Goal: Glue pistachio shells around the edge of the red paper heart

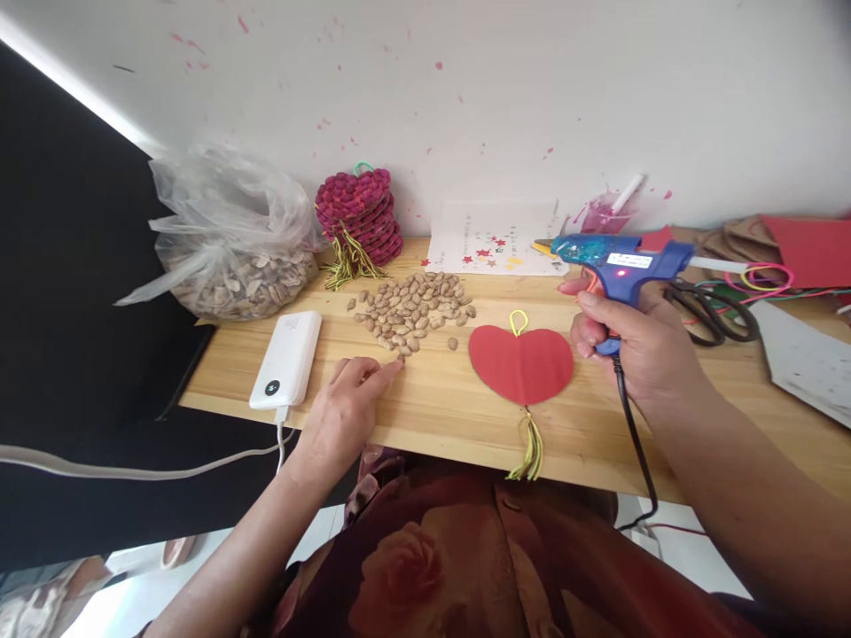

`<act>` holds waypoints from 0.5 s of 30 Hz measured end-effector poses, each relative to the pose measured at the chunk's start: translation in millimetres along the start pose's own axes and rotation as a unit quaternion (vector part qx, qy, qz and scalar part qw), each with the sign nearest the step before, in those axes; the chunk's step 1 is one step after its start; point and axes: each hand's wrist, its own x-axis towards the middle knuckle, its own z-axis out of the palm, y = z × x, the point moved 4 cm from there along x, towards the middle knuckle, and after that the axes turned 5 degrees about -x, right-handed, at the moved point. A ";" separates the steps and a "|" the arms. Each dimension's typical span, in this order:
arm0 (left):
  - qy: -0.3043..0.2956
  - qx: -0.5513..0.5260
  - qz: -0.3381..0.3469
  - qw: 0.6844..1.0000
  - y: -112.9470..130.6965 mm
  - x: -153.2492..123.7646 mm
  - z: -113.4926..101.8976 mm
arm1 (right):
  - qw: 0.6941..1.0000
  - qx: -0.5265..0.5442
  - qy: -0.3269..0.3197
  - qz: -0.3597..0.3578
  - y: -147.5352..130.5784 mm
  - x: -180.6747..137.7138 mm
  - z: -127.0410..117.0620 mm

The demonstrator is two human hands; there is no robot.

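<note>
My right hand (638,328) grips a blue hot glue gun (591,252), its nozzle pointing left and a small red light lit on its body. My left hand (349,403) is at the front edge of a pile of peanut shells (418,306); its fingers are curled, with a small brown shell at the tips of thumb and index finger. Between my hands lies a flat red heart (520,365) with a yellow loop (519,322) on top and a green-yellow tassel (529,452) below, hanging over the table's front edge. Nothing is stuck on its visible face.
A plastic bag of shells (243,279) and a white power bank (285,359) with a cable are at left. Behind stand stacked purple-red hearts (359,213) and a paper sheet (498,239) with stars. Black scissors (722,319), cords and red card (815,252) lie right.
</note>
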 end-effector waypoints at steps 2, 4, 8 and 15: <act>-0.003 0.001 0.008 1.000 -0.1 0.6 -0.2 | 1.000 -0.004 0.004 0.001 1.3 1.4 -0.5; 0.002 -0.001 0.010 1.000 -1.7 0.4 -1.4 | 1.000 -0.004 0.006 0.000 2.8 2.8 -1.6; 0.028 -0.039 -0.037 0.998 -11.1 -2.4 -6.3 | 1.000 0.000 0.016 -0.002 5.1 4.1 -3.6; 0.018 -0.114 -0.145 0.983 -23.8 6.8 -7.9 | 1.000 -0.004 0.022 -0.009 2.8 2.8 -2.7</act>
